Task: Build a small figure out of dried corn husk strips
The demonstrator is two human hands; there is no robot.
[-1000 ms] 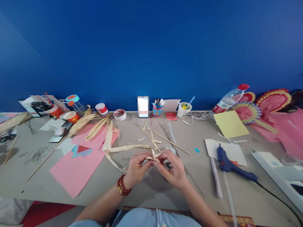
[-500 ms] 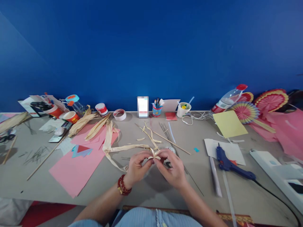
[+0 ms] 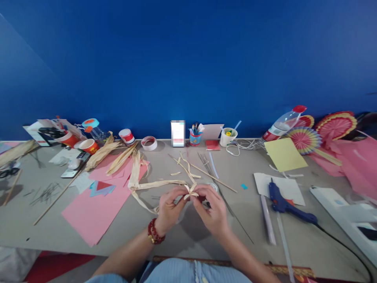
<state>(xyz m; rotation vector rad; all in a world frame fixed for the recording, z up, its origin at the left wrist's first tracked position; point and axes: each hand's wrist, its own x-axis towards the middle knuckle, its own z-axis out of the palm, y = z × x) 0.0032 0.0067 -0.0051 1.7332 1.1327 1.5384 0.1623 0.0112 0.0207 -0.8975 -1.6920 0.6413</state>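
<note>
The left hand (image 3: 171,206) and right hand (image 3: 212,208) pinch a small flower (image 3: 191,192) between their fingertips, above the desk (image 3: 141,243), covering its underside. Beyond the right hand, a white roll (image 3: 215,187) is partly hidden. A long white object (image 3: 338,208), hard to identify, is cut off at the right edge. The flower's petals are pale, narrow and pointed. A creased, papery husk (image 3: 134,173) lies near the left hand; the glue gun (image 3: 279,203) rests partly on white paper (image 3: 261,183).
</note>
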